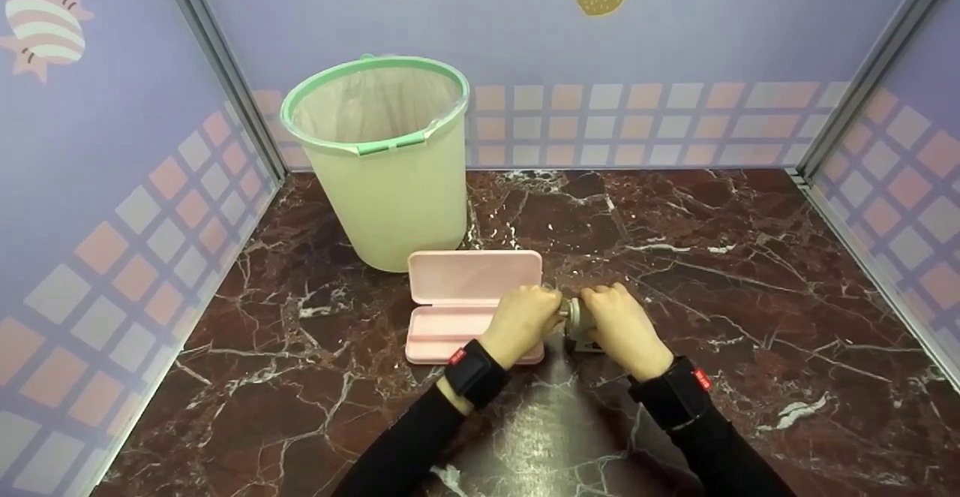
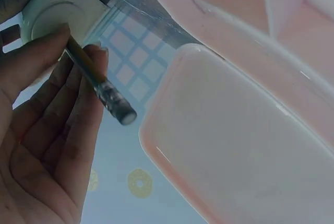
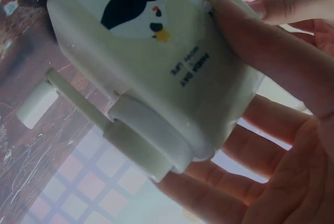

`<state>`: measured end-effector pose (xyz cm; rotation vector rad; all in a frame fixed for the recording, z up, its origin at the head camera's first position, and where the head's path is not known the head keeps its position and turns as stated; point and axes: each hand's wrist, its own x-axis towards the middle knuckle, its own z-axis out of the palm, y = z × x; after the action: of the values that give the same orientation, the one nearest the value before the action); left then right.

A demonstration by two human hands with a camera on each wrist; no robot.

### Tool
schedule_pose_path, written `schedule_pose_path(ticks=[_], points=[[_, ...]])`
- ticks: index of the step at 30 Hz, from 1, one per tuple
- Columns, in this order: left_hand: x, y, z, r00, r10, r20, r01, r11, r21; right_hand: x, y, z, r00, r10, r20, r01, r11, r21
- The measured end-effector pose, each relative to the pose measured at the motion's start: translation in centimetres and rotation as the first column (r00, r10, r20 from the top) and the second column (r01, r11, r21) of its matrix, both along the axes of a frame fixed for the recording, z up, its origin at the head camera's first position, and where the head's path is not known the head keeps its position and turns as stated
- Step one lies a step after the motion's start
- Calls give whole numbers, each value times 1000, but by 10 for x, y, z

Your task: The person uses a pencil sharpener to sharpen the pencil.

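Observation:
My left hand (image 1: 526,315) pinches a pencil (image 2: 99,85) between thumb and fingers, its eraser end pointing away from a pale sharpener (image 2: 55,10). The tip end runs up against the sharpener; whether it is inside I cannot tell. My right hand (image 1: 616,315) grips that sharpener (image 1: 577,318), a cream box with a penguin picture (image 3: 151,62) and a side crank (image 3: 39,104). Its fingers (image 3: 271,125) curl round the body. Both hands meet just above the table, right of an open pink pencil case (image 1: 465,298).
A pale green bin (image 1: 382,159) with a clear liner stands behind the case at the back left. The dark marble tabletop (image 1: 712,257) is walled on three sides by patterned panels (image 1: 675,46).

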<state>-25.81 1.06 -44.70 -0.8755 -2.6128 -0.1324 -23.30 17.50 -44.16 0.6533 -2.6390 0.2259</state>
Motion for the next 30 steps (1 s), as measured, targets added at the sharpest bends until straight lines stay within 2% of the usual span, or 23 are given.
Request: schedule_pose_path(ticks=[3,6,13,30], points=[[-1,-5,2,998,12,58,-11,999,-30,0,0,0,1000,-5,10,5,1000,2],[-3,-10,5,997,17,82,-14,999,-39,0,0,2,999,-16,27,16,1000,0],[-3,-15,5,999,10,50,-10,1000,4,-1,-1,2,999,-19,43,19,1000,5],[-1,-5,4,1000,20,10,-20,998,-57,0,-1,0,1000,-8,15,8,1000,18]])
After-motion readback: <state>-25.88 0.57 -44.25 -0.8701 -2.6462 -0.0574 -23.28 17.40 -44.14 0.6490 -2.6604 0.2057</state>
